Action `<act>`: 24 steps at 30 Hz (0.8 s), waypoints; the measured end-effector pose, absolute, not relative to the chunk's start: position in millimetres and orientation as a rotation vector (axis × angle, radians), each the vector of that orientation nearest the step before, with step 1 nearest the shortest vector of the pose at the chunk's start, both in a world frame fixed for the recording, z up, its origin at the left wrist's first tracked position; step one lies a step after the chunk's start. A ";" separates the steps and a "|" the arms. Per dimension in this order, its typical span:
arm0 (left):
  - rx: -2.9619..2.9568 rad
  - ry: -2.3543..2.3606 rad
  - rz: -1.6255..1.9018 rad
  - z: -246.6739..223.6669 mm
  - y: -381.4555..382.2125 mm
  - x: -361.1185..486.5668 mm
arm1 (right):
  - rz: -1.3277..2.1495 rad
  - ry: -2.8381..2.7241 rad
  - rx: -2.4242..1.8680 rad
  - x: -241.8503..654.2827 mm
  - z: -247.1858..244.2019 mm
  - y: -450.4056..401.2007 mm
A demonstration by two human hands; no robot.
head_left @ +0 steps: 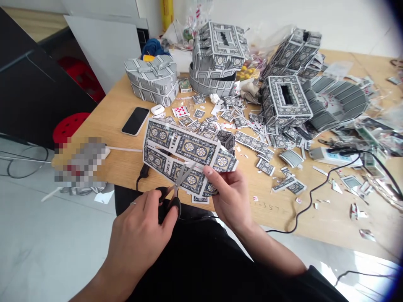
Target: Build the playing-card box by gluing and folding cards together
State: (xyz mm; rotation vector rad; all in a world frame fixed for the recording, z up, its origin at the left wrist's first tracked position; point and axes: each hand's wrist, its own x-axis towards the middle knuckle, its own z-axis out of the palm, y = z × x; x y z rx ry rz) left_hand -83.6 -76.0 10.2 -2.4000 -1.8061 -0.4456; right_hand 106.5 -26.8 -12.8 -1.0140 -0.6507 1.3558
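The desk (327,226) stretches out beyond both sets of fingers and well off to the right, crowded with work made from patterned playing cards. On it, far ahead of the right fingers, a square box (234,44) sits on top of a round bowl (214,86). Another slotted box (300,98) stands ahead and to the right of those fingers, with a wide grey bowl (346,98) just beside it, farther right. A rounded box (154,77) rests far ahead of the left fingers.

Between the two hands, up off the desk, I can see a panel of joined cards (195,149) with a long slit in it. The right hand (231,195) pinches its near right end, thumb on top, the other fingers tucked mostly out of sight behind. The left hand (141,226) has its fingers curled around the black handles of the scissors (176,188), thumb at one loop, the blades reaching ahead from the fingers to the near part of the panel, by the slit.

A white power strip (324,155) lies well to the right of the right fingers. The phone (135,121) lies ahead of the left fingers, slightly leftward, with a small white case (157,110) near it. Cut card pieces (265,166) are scattered right of the right fingers.
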 end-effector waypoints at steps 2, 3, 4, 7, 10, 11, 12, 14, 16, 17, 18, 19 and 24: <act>-2.390 -1.806 -0.439 10.7 -78.0 -82.6 | 1.367 -0.635 -0.994 105.6 -13.0 -26.9; -2.378 -1.814 -0.439 10.9 -79.4 -82.1 | 1.366 -0.627 -0.978 105.2 -13.3 -27.1; -2.368 -1.826 -0.437 11.1 -81.1 -81.5 | 1.365 -0.626 -0.963 104.7 -13.8 -27.2; -2.337 -1.878 -0.431 12.5 -86.7 -80.4 | 1.363 -0.649 -0.955 103.1 -16.1 -28.2; -2.323 -1.915 -0.380 16.2 -92.5 -81.4 | 1.359 -0.669 -0.975 102.0 -17.6 -29.4; -2.319 -1.922 -0.357 18.0 -94.2 -82.4 | 1.357 -0.670 -0.972 101.8 -17.5 -29.8; -2.320 -1.924 -0.331 19.8 -95.8 -83.8 | 1.358 -0.671 -0.963 101.6 -17.2 -30.1; -2.321 -1.913 -0.292 23.0 -97.6 -87.2 | 1.364 -0.665 -0.929 101.4 -16.0 -30.5; -2.317 -1.873 -0.282 24.6 -97.4 -90.3 | 1.375 -0.650 -0.895 101.1 -14.5 -30.9; -2.308 -1.849 -0.291 24.4 -96.5 -91.5 | 1.379 -0.642 -0.889 100.9 -13.9 -31.1; -2.298 -1.828 -0.311 23.7 -95.2 -92.3 | 1.380 -0.635 -0.889 100.6 -13.5 -31.4; -2.285 -1.812 -0.338 22.4 -93.7 -92.7 | 1.381 -0.630 -0.893 100.2 -13.4 -31.7; -2.313 -1.767 -0.406 16.1 -86.3 -90.7 | 1.377 -0.633 -0.896 98.8 -14.8 -32.8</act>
